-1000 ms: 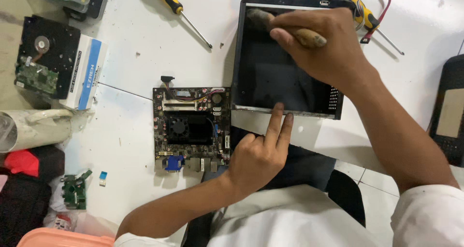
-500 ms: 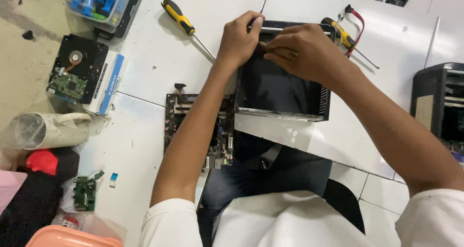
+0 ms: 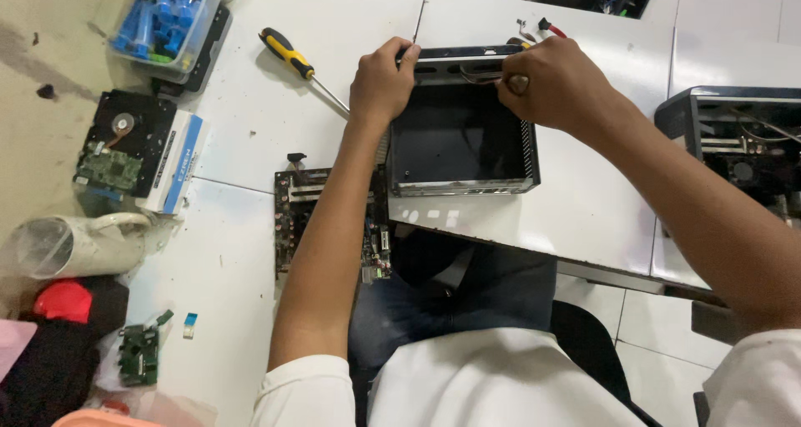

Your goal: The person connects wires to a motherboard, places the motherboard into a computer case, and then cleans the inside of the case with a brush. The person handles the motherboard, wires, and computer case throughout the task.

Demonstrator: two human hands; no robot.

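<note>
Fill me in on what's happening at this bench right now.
A person seated at a white table has both hands on the far edge of a small open black computer case. The left hand grips its far left corner; the right hand is at the far right side, near some wires. A bare motherboard lies beside the case, under the left forearm. A yellow-handled screwdriver rests on the table to the left, untouched, and an opened hard drive sits further left.

electronics repair workshop | motherboard [image 3: 329,218] | hard drive [image 3: 125,143] | screwdriver [image 3: 302,68] | white tables [image 3: 250,143]
</note>
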